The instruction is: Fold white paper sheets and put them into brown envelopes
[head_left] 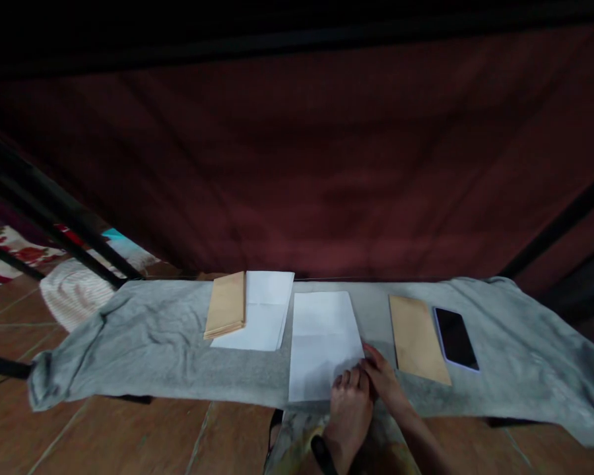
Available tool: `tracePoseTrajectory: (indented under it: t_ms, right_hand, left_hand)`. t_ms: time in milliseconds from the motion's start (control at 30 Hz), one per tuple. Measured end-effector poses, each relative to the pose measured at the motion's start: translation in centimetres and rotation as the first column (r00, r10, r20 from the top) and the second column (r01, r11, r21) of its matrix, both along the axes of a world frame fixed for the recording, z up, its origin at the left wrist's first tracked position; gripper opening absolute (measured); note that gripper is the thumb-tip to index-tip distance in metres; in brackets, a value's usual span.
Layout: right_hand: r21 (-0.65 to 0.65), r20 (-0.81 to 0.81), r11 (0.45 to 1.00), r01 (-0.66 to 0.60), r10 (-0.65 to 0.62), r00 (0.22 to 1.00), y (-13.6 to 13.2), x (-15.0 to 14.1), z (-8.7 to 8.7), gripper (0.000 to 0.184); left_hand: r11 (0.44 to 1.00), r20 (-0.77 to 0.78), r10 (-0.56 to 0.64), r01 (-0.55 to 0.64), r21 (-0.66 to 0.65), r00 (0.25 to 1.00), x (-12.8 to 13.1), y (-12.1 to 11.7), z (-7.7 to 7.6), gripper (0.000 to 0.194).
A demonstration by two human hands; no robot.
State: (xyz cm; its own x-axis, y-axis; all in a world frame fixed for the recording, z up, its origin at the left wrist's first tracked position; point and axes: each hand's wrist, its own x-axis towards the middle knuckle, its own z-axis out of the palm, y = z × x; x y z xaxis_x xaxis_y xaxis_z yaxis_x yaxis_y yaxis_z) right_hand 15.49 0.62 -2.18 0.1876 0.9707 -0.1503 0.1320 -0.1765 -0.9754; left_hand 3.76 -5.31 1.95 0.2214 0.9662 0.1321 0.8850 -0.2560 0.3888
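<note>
A white sheet of paper [321,336] with a faint crease across it lies in front of me on the grey cloth. My left hand [351,402], with a dark band at the wrist, is closed at the sheet's lower right corner, its fingers curled over the paper. Close against it, my right hand [382,379] pinches the sheet's right edge; its fingertips are partly hidden. To the right of my hands lies a single brown envelope [418,340].
A stack of brown envelopes [228,303] rests partly on more white sheets [270,310] at the left. A phone [456,338] lies beyond the single envelope. Grey cloth [153,343] covers the narrow bench. Behind it stands a dark red panel [297,165] with black bars [74,224] at the side.
</note>
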Motion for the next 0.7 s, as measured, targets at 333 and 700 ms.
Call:
tracePoseTrajectory:
  t_ms: [333,700]
  right_hand:
    - [0.119,0.210,0.987,0.111,-0.134,0.968,0.0,2.0,-1.2,0.046]
    - [0.287,0.820,0.934,-0.213,-0.125,0.559,-1.0,0.9,0.1,0.041]
  left_hand:
    - [0.971,-0.196,0.186,-0.151,0.183,0.963,-7.5,2.8,-3.8,0.058]
    - [0.951,-0.245,0.250,-0.189,0.247,0.937,-6.3,2.6,-4.4,0.060]
